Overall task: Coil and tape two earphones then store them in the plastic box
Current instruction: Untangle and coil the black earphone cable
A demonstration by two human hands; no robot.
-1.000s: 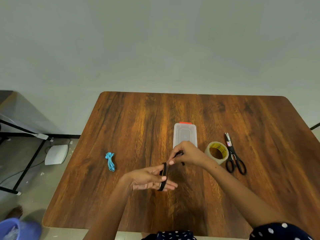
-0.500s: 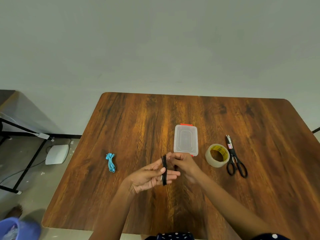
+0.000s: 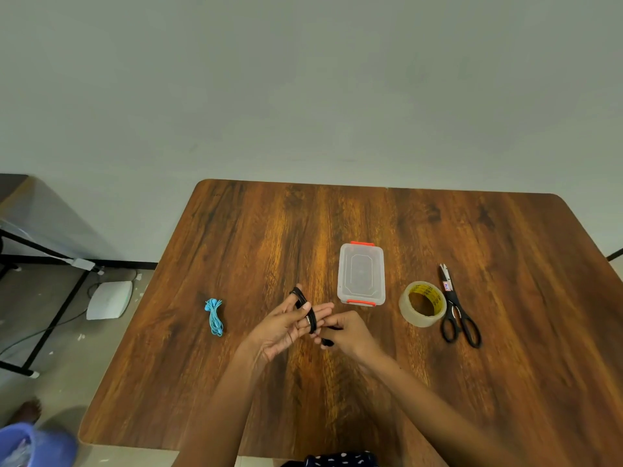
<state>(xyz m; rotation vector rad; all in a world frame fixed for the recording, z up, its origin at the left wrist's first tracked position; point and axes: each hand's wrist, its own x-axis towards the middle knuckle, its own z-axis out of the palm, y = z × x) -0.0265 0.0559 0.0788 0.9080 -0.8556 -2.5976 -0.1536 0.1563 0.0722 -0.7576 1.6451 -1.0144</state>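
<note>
Black earphone (image 3: 308, 313) cord, light and floppy, looped round my left hand (image 3: 286, 326) fingers.
Right hand (image 3: 344, 332) pinches its loose end; I'd grip the bundle's middle.

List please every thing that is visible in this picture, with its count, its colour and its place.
black earphone: 1, black, wound around the left hand's fingers
blue earphone: 1, light blue, bundled, on the table left of the hands
plastic box: 1, clear with red clips, lid on, table centre
tape roll: 1, clear with yellow core, between box and scissors
scissors: 1, black handles, closed, right of the tape
table: 1, brown wood
white device: 1, white, on the floor at left
blue container: 1, blue, lower left corner, partly cut off
left hand: 1, palm up, over the table
right hand: 1, grip on the cord's loose end
</note>
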